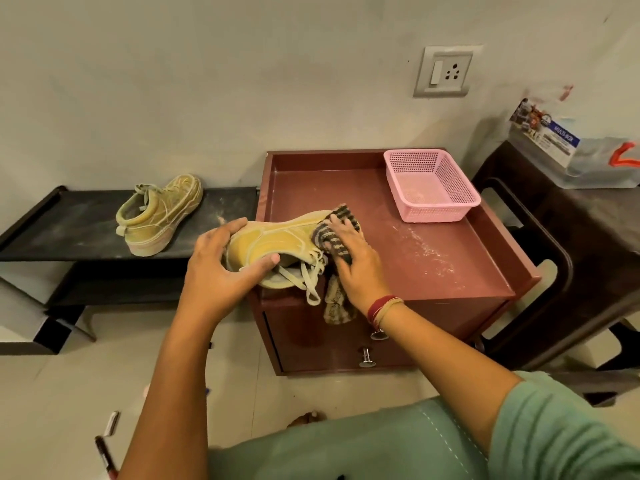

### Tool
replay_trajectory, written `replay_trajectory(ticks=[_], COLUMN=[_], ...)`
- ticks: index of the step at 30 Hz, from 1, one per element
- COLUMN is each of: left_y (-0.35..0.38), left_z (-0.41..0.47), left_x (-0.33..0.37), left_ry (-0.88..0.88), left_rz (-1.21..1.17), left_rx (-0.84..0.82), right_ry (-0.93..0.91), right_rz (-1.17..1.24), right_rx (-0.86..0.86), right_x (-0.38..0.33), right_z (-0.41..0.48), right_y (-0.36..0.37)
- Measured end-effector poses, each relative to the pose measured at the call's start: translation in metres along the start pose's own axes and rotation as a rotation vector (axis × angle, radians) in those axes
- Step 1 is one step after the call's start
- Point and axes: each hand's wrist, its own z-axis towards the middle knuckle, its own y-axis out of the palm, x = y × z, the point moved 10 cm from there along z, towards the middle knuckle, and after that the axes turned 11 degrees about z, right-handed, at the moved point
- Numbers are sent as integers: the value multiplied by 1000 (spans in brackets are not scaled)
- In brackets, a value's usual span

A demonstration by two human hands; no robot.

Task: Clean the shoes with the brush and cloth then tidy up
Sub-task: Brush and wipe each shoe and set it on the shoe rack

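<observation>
A yellow shoe [277, 239] lies on its side at the front left of the maroon cabinet top [450, 265]. My left hand [225, 268] grips its heel end, thumb at the opening. My right hand [356, 265] holds a striped grey cloth [334, 237] against the shoe's toe part; the cloth's loose end hangs over the cabinet front. The second yellow shoe [159, 214] stands on the low black bench [69, 230] to the left. No brush is in view.
A pink mesh basket [431, 185] stands at the back right of the cabinet top, with white dust scattered in front of it. A dark plastic stool [540, 258] with a plastic bag on it is at the right. A marker [105, 455] lies on the floor.
</observation>
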Motion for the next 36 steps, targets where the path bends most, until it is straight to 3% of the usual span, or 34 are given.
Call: replay_trajectory(ticks=[4, 7, 9, 13, 19, 21, 24, 26, 30, 32, 34, 36], left_y=[1, 2, 3, 7, 7, 7, 6, 7, 3, 3, 3, 2], left_z=[1, 2, 4, 9, 7, 7, 5, 4, 0, -3, -6, -9], left_x=[-4, -4, -6, -14, -16, -15, -19, -21, -22, -23, -24, -27], left_ry=[-16, 8, -1, -32, -46, -35, -82, -128, -188, -219, -244, -265], left_rz=[0, -4, -21, -82, -117, -107, -118, -135, -135, -109, -77, -51], left_rx=[8, -6, -6, -44, -38, -41, -29, -30, 13, 9, -2, 8], right_ry=[274, 226, 82, -123, 302, 162, -82, -42, 267, 200, 86, 31], right_rz=[-43, 46, 145, 139, 164, 245, 172, 122, 122, 170, 308, 265], right_rx=[169, 320, 270, -91, 264, 231, -73, -92, 180, 190, 69, -40], right_x=[42, 24, -8, -32, 43, 6, -41, -25, 23, 7, -23, -31], right_z=[4, 3, 3, -4, 8, 5, -6, -4, 10, 9, 2, -6], right_y=[-32, -49, -37, 18, -36, -33, 6, 10, -28, -28, -11, 4])
